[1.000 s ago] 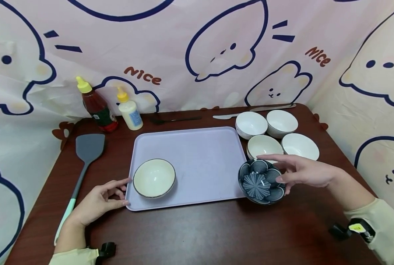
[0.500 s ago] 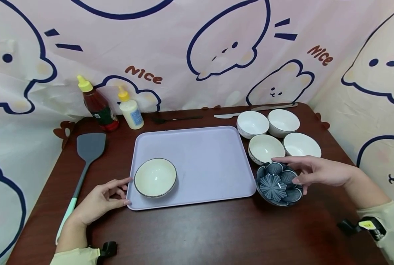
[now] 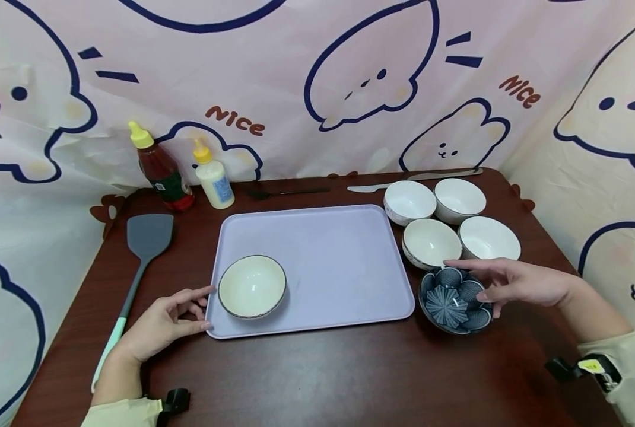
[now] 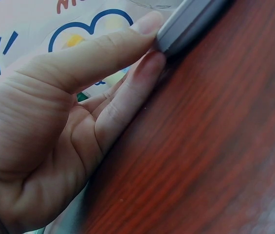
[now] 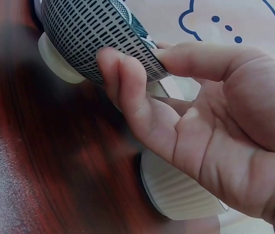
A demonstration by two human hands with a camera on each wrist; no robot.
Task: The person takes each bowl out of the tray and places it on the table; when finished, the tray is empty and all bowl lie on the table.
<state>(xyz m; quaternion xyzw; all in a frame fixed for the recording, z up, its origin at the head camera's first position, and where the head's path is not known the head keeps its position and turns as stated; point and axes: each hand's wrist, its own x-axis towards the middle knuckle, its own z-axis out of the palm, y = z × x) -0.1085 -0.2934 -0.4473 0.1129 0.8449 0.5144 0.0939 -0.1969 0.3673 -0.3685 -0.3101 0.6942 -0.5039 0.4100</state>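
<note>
My right hand (image 3: 528, 284) grips a dark blue bowl (image 3: 451, 305) by its right side, thumb at the rim and fingers around the outer wall. Petal shapes fill its inside. From the right wrist view, the outer wall of the bowl (image 5: 88, 36) carries a dashed pattern above a pale foot. At the lower left corner of a lilac tray (image 3: 325, 267), my left hand (image 3: 159, 326) pinches the edge between thumb and fingers, as the tray rim (image 4: 183, 24) in the left wrist view shows. A cream bowl (image 3: 251, 287) with a dark rim stands on the tray's left part.
Several light bowls (image 3: 432, 242) cluster right of the tray, close behind the dark one. Knives (image 3: 368, 188) and a dark utensil (image 3: 291, 191) lie along the back. A red sauce bottle (image 3: 164, 172), a white bottle (image 3: 214, 181) and a grey spatula (image 3: 149, 234) are at left.
The dark blue bowl has moved right in my right hand, from overlapping the tray's right corner to beside the tray. My left hand has stayed at the tray corner.
</note>
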